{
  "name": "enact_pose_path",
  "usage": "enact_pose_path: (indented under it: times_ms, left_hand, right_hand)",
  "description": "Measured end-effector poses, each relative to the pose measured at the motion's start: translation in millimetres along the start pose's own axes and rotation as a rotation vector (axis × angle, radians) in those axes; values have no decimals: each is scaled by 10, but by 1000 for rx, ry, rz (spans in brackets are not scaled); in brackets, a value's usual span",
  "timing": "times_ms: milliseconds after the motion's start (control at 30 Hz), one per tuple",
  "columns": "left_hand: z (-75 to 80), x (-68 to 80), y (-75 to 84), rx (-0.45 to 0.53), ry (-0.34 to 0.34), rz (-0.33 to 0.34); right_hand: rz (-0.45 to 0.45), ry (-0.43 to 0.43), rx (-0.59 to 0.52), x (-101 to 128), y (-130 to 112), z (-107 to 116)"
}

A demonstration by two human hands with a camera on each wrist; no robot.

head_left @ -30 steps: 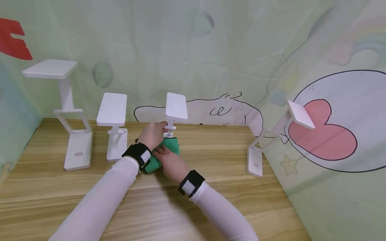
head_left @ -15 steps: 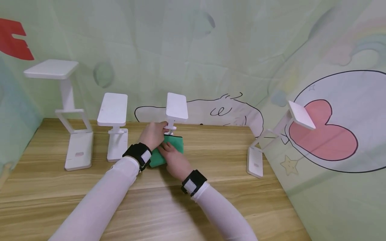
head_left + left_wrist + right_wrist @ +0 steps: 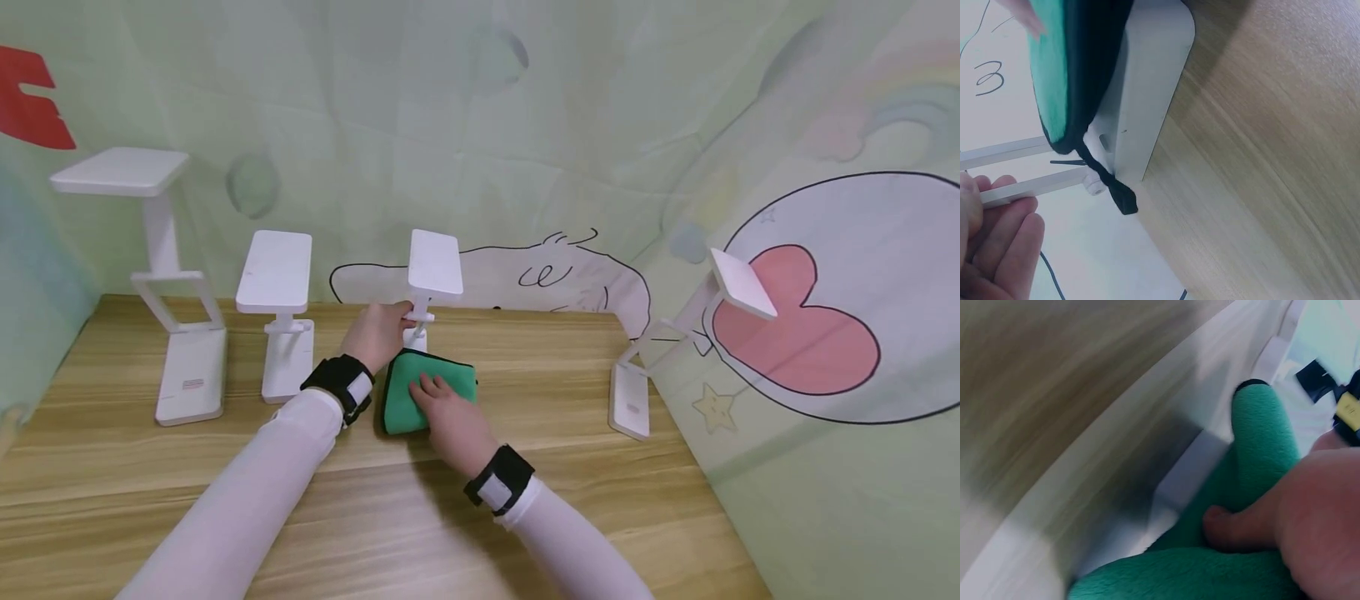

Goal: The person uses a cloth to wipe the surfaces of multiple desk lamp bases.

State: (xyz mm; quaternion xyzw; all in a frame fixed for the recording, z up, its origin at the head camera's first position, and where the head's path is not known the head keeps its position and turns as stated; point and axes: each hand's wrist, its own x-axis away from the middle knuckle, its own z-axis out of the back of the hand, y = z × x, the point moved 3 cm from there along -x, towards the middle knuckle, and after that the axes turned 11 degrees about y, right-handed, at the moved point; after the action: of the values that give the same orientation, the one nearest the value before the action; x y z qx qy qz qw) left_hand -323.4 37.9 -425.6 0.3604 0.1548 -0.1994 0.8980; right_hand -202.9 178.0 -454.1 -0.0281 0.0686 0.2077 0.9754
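Note:
In the head view my left hand (image 3: 373, 336) holds the folding arm of a white desk lamp (image 3: 436, 262) from its left side. The left wrist view shows those fingers (image 3: 1013, 240) pinching a thin arm strut (image 3: 1035, 186). My right hand (image 3: 456, 423) holds a green cloth (image 3: 405, 404) with black edging over the lamp's base (image 3: 1154, 69), hiding most of that base in the head view. A short black strap (image 3: 1121, 195) hangs from the cloth's corner. In the right wrist view the thumb (image 3: 1241, 528) presses into the cloth's folds.
A taller white lamp (image 3: 191, 371) and another lamp (image 3: 276, 271) stand to the left on the wooden table (image 3: 360, 533). Farther right, a white lamp (image 3: 631, 400) leans its head near the side wall. A printed curtain (image 3: 562, 125) hangs behind the table.
My right hand has moved right and toward me with the cloth, which now lies spread wider in front of the lamp. The left hand keeps its hold on the lamp arm.

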Motion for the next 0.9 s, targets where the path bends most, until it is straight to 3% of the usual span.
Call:
enact_pose_path:
  times_ms: [200, 367, 600, 733, 900]
  left_hand:
    - [4, 2, -8, -1, 11, -21]
    - [-5, 2, -21, 5, 17, -31]
    - [2, 5, -7, 9, -10, 19]
    - [-1, 4, -1, 1, -25, 36]
    - [1, 3, -19, 2, -31, 45]
  right_hand:
    - [94, -12, 54, 29, -182, 65]
    - [148, -15, -11, -99, -237, 16]
    - [225, 80, -69, -391, -147, -122]
    - [227, 129, -55, -485, -45, -176]
    - [162, 87, -90, -469, 39, -171]
